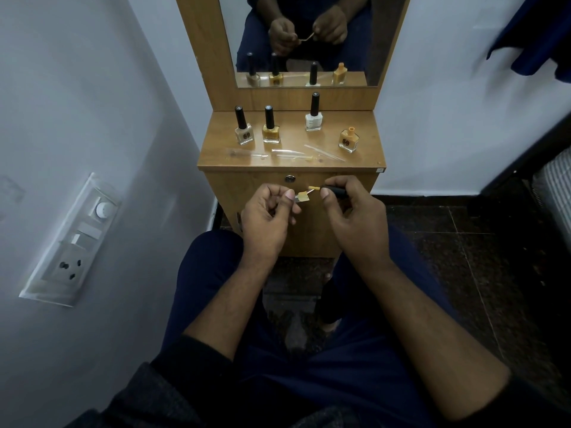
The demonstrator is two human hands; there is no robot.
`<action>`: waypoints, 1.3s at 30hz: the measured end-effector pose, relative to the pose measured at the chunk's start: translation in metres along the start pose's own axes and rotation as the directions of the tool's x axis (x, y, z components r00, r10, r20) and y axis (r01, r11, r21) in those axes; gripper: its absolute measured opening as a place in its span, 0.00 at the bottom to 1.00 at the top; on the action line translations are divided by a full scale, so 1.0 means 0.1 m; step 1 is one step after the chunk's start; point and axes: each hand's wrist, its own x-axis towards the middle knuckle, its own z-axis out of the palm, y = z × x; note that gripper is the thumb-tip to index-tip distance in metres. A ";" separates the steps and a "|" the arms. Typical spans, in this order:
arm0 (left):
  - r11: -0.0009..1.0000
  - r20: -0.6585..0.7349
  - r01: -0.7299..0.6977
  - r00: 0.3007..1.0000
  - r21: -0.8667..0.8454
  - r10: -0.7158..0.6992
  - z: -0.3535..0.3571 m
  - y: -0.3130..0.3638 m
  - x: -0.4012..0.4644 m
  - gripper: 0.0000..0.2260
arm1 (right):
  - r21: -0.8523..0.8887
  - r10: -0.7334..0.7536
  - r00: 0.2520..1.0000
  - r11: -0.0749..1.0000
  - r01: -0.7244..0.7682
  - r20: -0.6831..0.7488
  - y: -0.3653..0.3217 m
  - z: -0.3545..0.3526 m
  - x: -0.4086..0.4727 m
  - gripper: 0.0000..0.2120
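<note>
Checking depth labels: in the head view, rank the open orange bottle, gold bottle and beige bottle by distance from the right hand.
From the right hand, which holds the brush:
1. open orange bottle, dresser top, right side, almost straight beyond the hand.
2. gold bottle, left of centre.
3. beige bottle, leftmost on the top.

4 bottles and clear sticks crowd the tabletop, middle gap free.

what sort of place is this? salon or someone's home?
Most likely a room in a home, not a salon: a narrow wooden dressing table with a mirror stands against a plain wall, four nail polish bottles stand on its top, and a household switchboard is on the side wall.
</note>
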 end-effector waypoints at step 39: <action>0.999 0.028 0.028 0.999 -0.017 -0.028 0.04 0.02 -0.01 0.06 | -0.072 0.018 0.999 0.997 -0.016 0.032 0.06 0.03 0.04 0.10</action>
